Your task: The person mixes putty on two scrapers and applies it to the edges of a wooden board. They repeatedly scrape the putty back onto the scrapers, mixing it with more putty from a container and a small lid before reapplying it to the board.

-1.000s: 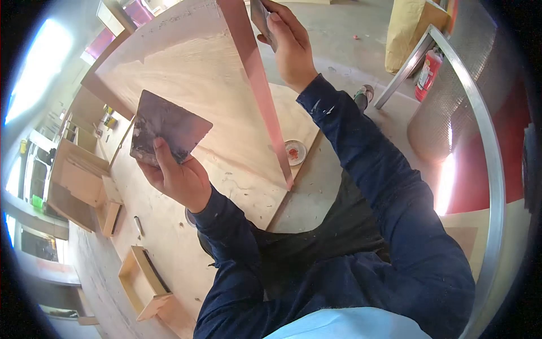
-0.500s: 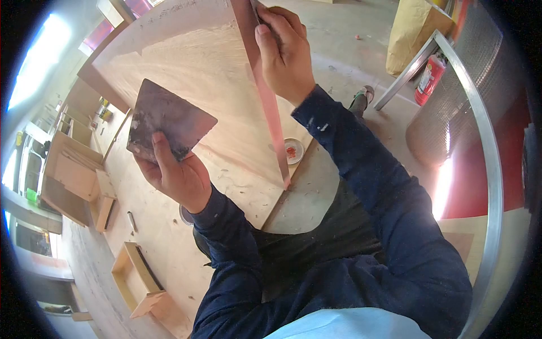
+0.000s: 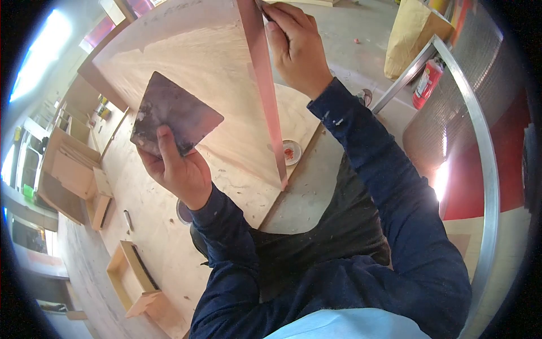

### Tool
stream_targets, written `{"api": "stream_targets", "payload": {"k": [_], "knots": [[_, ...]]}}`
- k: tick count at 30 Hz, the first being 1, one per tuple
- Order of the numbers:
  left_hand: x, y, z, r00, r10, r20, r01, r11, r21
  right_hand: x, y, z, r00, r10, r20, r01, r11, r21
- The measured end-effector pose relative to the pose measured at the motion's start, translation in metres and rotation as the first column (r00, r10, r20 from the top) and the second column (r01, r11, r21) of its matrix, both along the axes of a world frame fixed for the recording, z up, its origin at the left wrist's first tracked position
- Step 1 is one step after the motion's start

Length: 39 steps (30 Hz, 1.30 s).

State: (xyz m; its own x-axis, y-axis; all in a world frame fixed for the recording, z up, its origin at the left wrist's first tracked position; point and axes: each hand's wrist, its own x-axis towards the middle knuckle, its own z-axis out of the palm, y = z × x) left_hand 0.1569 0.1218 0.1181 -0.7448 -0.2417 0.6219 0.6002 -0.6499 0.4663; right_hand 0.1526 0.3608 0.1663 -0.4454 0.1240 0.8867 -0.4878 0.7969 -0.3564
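My left hand (image 3: 178, 169) grips a square dark putty plate (image 3: 175, 116) by its lower corner, thumb on top; pale smears mark its surface. It is held up in front of a large plywood panel (image 3: 214, 73). Along the panel's near edge runs a reddish-pink strip (image 3: 263, 85). At the top of that strip my right hand (image 3: 299, 48) is closed around a thin dark scraper (image 3: 264, 7), mostly hidden by the fingers, close to the edge. Below, a small round dish (image 3: 290, 152) with orange-red stuff in it sits beside the strip's foot.
A metal frame (image 3: 486, 147) curves along my right, with a red fire extinguisher (image 3: 427, 85) and a paper bag (image 3: 415, 37) behind. To the left are a utility knife (image 3: 128, 220), an open wooden box (image 3: 130, 271) and wooden cabinet pieces (image 3: 68, 169).
My right hand has shifted slightly right and up in view, still by the top of the strip. The plate in my left hand has risen a little and moved slightly right.
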Motion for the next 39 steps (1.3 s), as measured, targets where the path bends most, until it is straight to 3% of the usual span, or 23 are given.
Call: {"api": "stream_targets", "payload": {"k": [3, 6, 8, 10, 11, 13, 16, 18, 19, 20, 21, 22, 23, 25, 27, 30, 31, 33, 34, 35, 36, 37, 39], "knots": [[0.003, 0.003, 0.001, 1.000, 0.002, 0.016, -0.002, 1.000, -0.004, -0.004, 0.011, -0.015, 0.984, -0.163, -0.077, 0.170, 0.980, 0.107], [0.002, 0.004, -0.002, 0.999, 0.007, 0.034, -0.006, 1.000, -0.023, -0.005, 0.021, -0.009, 0.982, -0.084, -0.171, 0.087, 0.996, 0.015], [0.002, 0.005, -0.001, 0.999, 0.011, 0.037, -0.010, 1.000, -0.026, -0.001, 0.016, 0.002, 0.969, -0.171, -0.179, 0.188, 0.978, 0.086], [0.004, 0.007, 0.001, 0.999, -0.002, 0.037, 0.002, 1.000, -0.008, -0.007, 0.009, 0.006, 0.989, -0.112, 0.092, 0.109, 0.994, 0.030], [0.003, 0.007, -0.001, 0.999, 0.000, 0.036, 0.000, 1.000, -0.007, -0.004, 0.010, 0.003, 0.990, -0.110, 0.091, 0.107, 0.994, 0.032], [0.000, 0.008, -0.007, 0.994, 0.096, 0.057, -0.093, 0.994, -0.054, 0.010, 0.013, -0.015, 0.991, -0.059, -0.124, 0.082, 0.979, 0.186], [0.005, 0.011, -0.002, 0.993, -0.079, 0.082, 0.081, 0.997, -0.019, 0.063, -0.022, -0.030, 0.996, 0.079, 0.037, -0.082, 0.993, 0.080], [0.005, 0.016, -0.009, 0.991, -0.086, 0.106, 0.086, 0.996, 0.006, 0.091, -0.054, -0.040, 0.983, 0.129, 0.132, -0.133, 0.991, 0.025], [0.005, 0.016, -0.016, 0.989, 0.147, -0.008, -0.143, 0.946, -0.290, 0.091, -0.069, -0.059, 0.960, 0.278, 0.017, -0.270, 0.945, -0.184], [0.004, 0.017, -0.022, 0.928, 0.327, -0.178, -0.370, 0.762, -0.531, 0.091, -0.078, -0.067, 0.912, 0.392, -0.124, -0.409, 0.834, -0.370], [0.006, 0.021, -0.028, 0.915, 0.339, -0.217, -0.402, 0.751, -0.524, 0.091, -0.077, -0.067, 0.907, 0.404, -0.122, -0.419, 0.830, -0.368], [0.022, 0.024, -0.011, 0.978, -0.075, 0.194, 0.121, 0.965, -0.234, 0.094, -0.075, -0.066, 0.933, 0.354, -0.069, -0.360, 0.924, -0.127], [0.025, 0.021, -0.011, 0.966, -0.118, 0.231, 0.165, 0.967, -0.194, 0.095, -0.075, -0.065, 0.957, 0.290, -0.034, -0.283, 0.951, 0.127], [0.026, 0.014, -0.011, 0.953, -0.154, 0.262, 0.195, 0.971, -0.139, 0.097, -0.088, -0.065, 0.967, 0.256, -0.011, -0.250, 0.952, 0.178], [0.025, 0.005, -0.016, 0.978, -0.035, 0.208, 0.094, 0.954, -0.284, 0.096, -0.096, -0.077, 0.975, 0.223, 0.015, -0.220, 0.947, 0.233], [0.029, -0.002, -0.015, 0.987, 0.024, 0.157, 0.029, 0.944, -0.328, 0.098, -0.097, -0.103, 0.992, 0.096, -0.081, -0.073, 0.967, 0.245], [0.031, -0.005, -0.014, 0.987, 0.030, 0.157, 0.023, 0.947, -0.320, 0.102, -0.098, -0.106, 0.997, 0.069, -0.034, -0.061, 0.979, 0.192], [0.037, -0.011, -0.014, 0.923, 0.345, -0.168, -0.376, 0.729, -0.571, 0.113, -0.101, -0.114, 0.999, 0.048, 0.016, -0.050, 0.988, 0.149], [0.045, -0.012, -0.010, 0.922, 0.350, -0.165, -0.379, 0.730, -0.570, 0.120, -0.102, -0.121, 0.967, 0.080, 0.243, -0.102, 0.992, 0.080], [0.057, -0.013, -0.003, 0.977, 0.212, -0.018, -0.199, 0.877, -0.437, 0.128, -0.104, -0.133, 0.882, 0.121, 0.455, -0.135, 0.991, -0.001], [0.064, -0.016, 0.001, 0.994, 0.047, 0.096, -0.021, 0.967, -0.254, 0.136, -0.102, -0.162, 0.891, 0.169, 0.422, -0.167, 0.985, -0.043], [0.064, -0.019, 0.001, 0.991, 0.134, 0.019, -0.125, 0.957, -0.261, 0.142, -0.094, -0.194, 0.896, 0.220, 0.386, -0.211, 0.975, -0.068], [0.055, -0.028, -0.002, 0.977, 0.210, 0.035, -0.199, 0.959, -0.201, 0.169, -0.089, -0.231, 0.818, 0.253, 0.516, -0.149, 0.961, -0.234]]}}
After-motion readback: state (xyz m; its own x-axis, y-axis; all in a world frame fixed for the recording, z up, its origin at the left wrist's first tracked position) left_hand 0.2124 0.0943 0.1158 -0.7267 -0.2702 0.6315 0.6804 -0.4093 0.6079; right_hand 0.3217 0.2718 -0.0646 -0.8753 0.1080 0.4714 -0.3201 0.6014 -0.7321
